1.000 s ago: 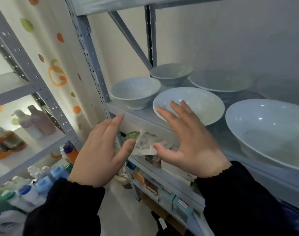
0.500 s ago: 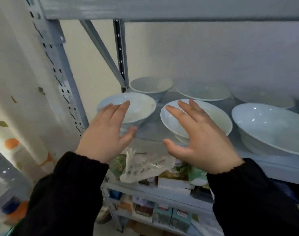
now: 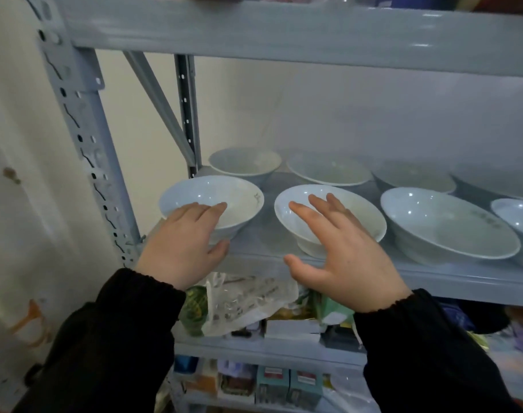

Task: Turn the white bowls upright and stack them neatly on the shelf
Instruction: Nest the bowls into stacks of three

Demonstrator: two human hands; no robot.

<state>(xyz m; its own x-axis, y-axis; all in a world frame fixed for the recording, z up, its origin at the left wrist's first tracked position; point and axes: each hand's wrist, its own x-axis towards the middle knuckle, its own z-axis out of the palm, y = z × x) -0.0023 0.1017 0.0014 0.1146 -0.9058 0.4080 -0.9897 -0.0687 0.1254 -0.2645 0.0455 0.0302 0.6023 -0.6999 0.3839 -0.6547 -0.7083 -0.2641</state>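
Observation:
Several white bowls stand upright on the grey shelf [image 3: 433,281]. At the front left is a small bowl [image 3: 239,201]; my left hand [image 3: 184,239] reaches over its near rim with straight fingers and the thumb by its base. Beside it sits a wider bowl [image 3: 364,216]; my right hand [image 3: 343,251] is spread open over its near side. Whether either hand touches its bowl I cannot tell. A large bowl [image 3: 451,231] lies to the right, another bowl [image 3: 519,219] at the right edge. More bowls [image 3: 328,168] line the back row.
A grey upright post [image 3: 84,129] and a diagonal brace [image 3: 162,108] frame the shelf's left side. The shelf above [image 3: 284,28] hangs low overhead. Below are a clear plastic bag [image 3: 242,302], boxes [image 3: 290,386] and packets.
The view has swung up and right to face the shelf squarely. Both hands have moved forward to the two front bowls, fingers now over their rims.

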